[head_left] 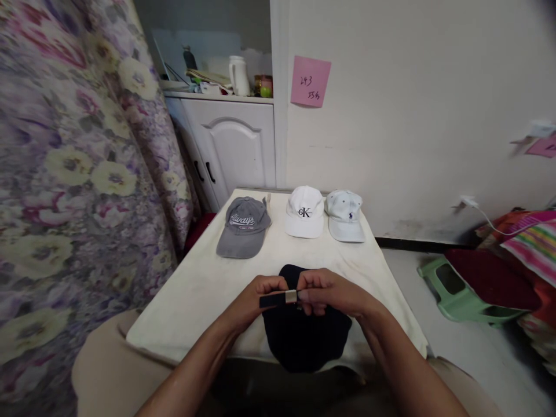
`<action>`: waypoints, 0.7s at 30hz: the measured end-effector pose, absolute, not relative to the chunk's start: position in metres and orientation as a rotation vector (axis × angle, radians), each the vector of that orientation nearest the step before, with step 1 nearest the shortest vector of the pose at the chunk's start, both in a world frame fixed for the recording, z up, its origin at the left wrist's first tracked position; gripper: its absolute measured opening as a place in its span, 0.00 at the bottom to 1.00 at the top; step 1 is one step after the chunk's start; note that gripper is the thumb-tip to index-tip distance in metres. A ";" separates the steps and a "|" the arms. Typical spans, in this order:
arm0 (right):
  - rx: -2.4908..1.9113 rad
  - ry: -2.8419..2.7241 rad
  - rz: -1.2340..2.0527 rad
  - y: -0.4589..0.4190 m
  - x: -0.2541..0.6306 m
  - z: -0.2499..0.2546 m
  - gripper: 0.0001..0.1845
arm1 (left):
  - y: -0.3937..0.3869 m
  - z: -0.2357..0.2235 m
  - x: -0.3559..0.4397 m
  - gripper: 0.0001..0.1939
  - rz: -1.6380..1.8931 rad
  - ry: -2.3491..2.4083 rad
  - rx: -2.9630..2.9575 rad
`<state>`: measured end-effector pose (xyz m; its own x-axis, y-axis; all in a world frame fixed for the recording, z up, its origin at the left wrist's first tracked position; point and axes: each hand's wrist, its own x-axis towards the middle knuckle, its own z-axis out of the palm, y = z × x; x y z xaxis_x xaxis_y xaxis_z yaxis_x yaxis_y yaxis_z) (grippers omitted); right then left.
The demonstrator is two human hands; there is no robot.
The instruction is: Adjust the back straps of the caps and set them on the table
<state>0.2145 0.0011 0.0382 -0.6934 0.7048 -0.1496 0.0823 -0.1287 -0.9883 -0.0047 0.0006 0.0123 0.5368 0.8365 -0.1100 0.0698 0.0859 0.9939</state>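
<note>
The dark cap (308,339) is resting at the tabletop's (195,295) near edge; the left hand (248,296) is pinching its strap (271,300), the right hand (332,291) pinching beside the pale buckle (291,296). Holding the strap flat is probably preventing twisting.

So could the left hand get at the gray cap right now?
Probably yes: bare cloth lies between the left hand and the gray cap, though the hand seems busy with the dark strap.
</note>
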 end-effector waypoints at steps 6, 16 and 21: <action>-0.931 -1.792 1.800 0.001 0.218 0.041 0.12 | 0.000 0.013 -0.004 0.11 0.682 0.891 1.355; -1.043 -1.742 1.758 0.001 0.210 0.038 0.15 | -0.002 0.012 0.002 0.15 0.671 0.943 1.348; -1.028 -1.729 1.752 0.001 0.209 0.034 0.16 | -0.003 0.014 0.002 0.17 0.672 0.916 1.330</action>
